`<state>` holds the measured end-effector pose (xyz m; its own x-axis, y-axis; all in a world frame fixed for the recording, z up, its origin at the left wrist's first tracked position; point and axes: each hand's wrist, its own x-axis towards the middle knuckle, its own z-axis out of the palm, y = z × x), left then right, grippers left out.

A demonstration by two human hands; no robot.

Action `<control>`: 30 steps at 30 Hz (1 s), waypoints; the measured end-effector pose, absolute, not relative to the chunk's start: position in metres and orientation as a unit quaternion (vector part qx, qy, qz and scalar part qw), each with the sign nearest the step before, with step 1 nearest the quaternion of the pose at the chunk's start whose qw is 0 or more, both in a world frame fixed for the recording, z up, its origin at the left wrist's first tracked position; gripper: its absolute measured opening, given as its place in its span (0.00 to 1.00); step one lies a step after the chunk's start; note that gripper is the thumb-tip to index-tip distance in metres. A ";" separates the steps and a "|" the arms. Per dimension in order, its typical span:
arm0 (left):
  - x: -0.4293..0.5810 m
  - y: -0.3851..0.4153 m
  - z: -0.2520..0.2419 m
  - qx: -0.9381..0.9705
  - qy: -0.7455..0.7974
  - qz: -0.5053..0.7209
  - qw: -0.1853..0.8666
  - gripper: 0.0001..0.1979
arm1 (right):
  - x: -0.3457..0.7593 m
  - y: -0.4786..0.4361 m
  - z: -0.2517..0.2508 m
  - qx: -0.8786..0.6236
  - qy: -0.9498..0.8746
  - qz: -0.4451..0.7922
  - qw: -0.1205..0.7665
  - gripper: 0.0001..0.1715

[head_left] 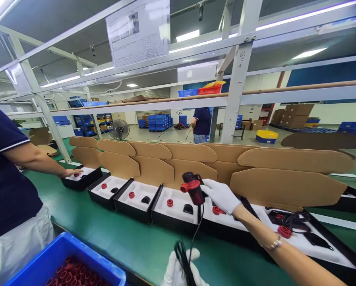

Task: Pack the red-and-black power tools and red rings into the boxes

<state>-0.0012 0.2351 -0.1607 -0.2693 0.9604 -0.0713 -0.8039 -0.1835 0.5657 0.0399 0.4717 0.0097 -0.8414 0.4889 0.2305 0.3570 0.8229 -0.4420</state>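
The gloved right hand (221, 195) grips a black hair dryer (192, 188) above the row of open boxes (172, 206), its red nozzle pointing left, long axis roughly level, handle down. The gloved left hand (180, 272) is closed on its bundled black cord (182, 254) over the green counter (121, 234). Six boxes show; a co-worker's hand (72, 172) rests on the farthest.

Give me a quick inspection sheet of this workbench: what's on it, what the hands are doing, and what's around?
Surface: green belt.
Job's things: black dryer with red nozzle, held over a row of open boxes with white trays.
Clutter: blue bin of red rings, lower left.
Hands: gloved right hand grips the dryer; gloved left hand holds its cord.
Cables: black cord hangs from the dryer.
Surroundings: co-worker's hand on the far-left box; metal frame; fan.
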 end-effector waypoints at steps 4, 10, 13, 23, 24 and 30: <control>-0.037 0.249 -0.123 0.214 0.473 0.680 0.517 0.31 | -0.029 0.504 -0.013 -0.168 -0.982 0.059 0.061 0.20; -0.073 0.246 -0.103 0.272 0.567 0.593 0.503 0.28 | -0.087 0.520 -0.028 -0.109 -0.990 -0.029 -0.080 0.14; -0.088 0.242 -0.086 0.318 0.604 0.582 0.442 0.27 | -0.096 0.528 -0.031 -0.079 -0.991 -0.048 -0.099 0.16; -0.139 0.264 -0.002 0.423 0.696 0.501 0.293 0.18 | -0.059 0.517 -0.016 -0.058 -0.995 0.027 -0.077 0.34; -0.144 0.270 0.006 0.452 0.707 0.477 0.261 0.18 | -0.049 0.512 -0.005 -0.031 -0.996 0.058 -0.055 0.42; -0.159 0.341 0.029 0.546 0.794 0.266 -0.046 0.13 | -0.032 0.464 0.018 -0.084 -0.935 0.312 0.144 0.24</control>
<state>-0.1586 0.3414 0.0293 -0.4005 0.8415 0.3627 0.8903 0.2637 0.3712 -0.0315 0.4641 0.0183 -0.9445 0.2469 0.2166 0.0674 0.7911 -0.6080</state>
